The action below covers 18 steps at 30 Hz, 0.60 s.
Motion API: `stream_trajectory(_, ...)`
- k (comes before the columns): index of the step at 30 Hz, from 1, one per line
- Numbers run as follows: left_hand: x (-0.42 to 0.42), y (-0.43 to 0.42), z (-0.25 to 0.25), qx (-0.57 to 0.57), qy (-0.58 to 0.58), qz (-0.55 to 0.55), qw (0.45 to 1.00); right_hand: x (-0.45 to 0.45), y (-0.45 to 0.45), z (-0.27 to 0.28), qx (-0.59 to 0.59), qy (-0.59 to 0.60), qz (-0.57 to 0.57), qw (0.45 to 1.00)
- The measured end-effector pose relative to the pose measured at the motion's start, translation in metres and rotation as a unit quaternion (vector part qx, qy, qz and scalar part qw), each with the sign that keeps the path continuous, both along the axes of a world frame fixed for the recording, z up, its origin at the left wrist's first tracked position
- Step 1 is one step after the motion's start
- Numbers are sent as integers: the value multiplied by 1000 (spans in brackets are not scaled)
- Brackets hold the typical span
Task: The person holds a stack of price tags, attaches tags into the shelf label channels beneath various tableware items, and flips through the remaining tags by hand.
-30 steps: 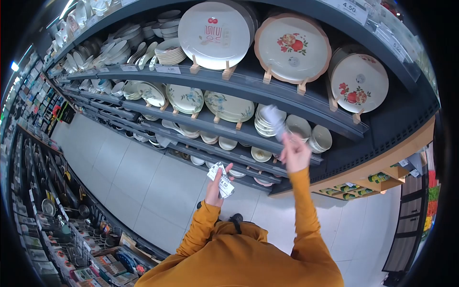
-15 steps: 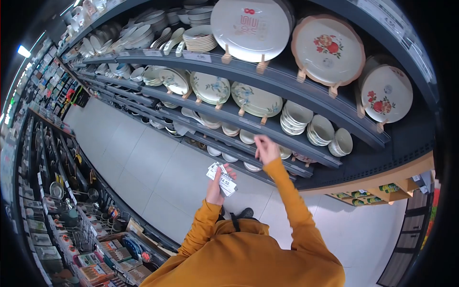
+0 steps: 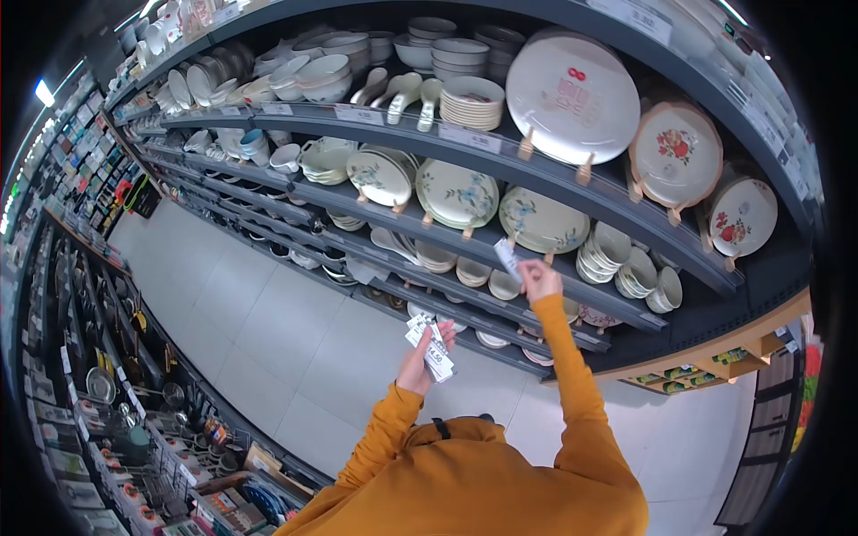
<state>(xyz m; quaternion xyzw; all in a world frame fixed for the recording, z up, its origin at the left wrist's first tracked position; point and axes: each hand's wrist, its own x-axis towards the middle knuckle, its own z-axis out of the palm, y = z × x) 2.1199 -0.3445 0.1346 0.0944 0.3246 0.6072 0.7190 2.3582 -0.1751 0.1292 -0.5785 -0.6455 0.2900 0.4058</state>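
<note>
Several white price tags [image 3: 437, 357] are fanned out in my left hand [image 3: 416, 364], which is closed around them over the aisle floor. My right hand [image 3: 541, 281] pinches a single white tag [image 3: 509, 261] at the edge of the shelf below the blue-flowered plates. Right above that tag stands an oval plate with blue flowers [image 3: 543, 219]. Stacked bowls [image 3: 603, 252] sit to the right of it on the same shelf.
Above, a shelf holds a large white oval plate [image 3: 572, 98], red-flowered plates [image 3: 676, 154], spoons [image 3: 404, 98] and bowls. Lower shelves carry more dishes. Racks of kitchen tools [image 3: 134, 429] line the left, across the tiled floor [image 3: 295, 357].
The view has shifted left along the shelves. My right hand has moved up to the shelf edge, and a tag now shows in its fingers. My left hand still holds the tags.
</note>
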Motion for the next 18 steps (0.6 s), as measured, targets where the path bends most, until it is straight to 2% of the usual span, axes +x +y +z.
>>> stream_trajectory(1, -12, 3, 3, 1, 7, 1, 1000, -26, -13, -8, -40, 124, 21, 991)
stream_trajectory(3, -41, 9, -7, -10, 18, -11, 1000, -90, -59, 19, -223, 221, 63, 947)
stream_trajectory(5, -74, 10, -19, -12, 29, -33, 999, -147, -92, 30, -262, 174, 117, 942)
stream_trajectory(6, -90, 10, -11, 1, 30, -47, 998, -169, -99, 29, -263, 193, 125, 937)
stream_trajectory(9, -129, 4, 12, 26, 31, -32, 999, -216, -106, 39, -267, 208, 165, 926)
stream_trajectory(14, -176, 0, 16, 64, 38, 35, 997, -270, -103, 58, -277, 187, 218, 917)
stream_trajectory(17, -198, -2, 20, 62, 39, 78, 994, -290, -91, 57, -316, 121, 377, 862)
stream_trajectory(18, -205, -1, 20, 58, 37, 91, 993, -297, -85, 83, -291, 56, 401, 867)
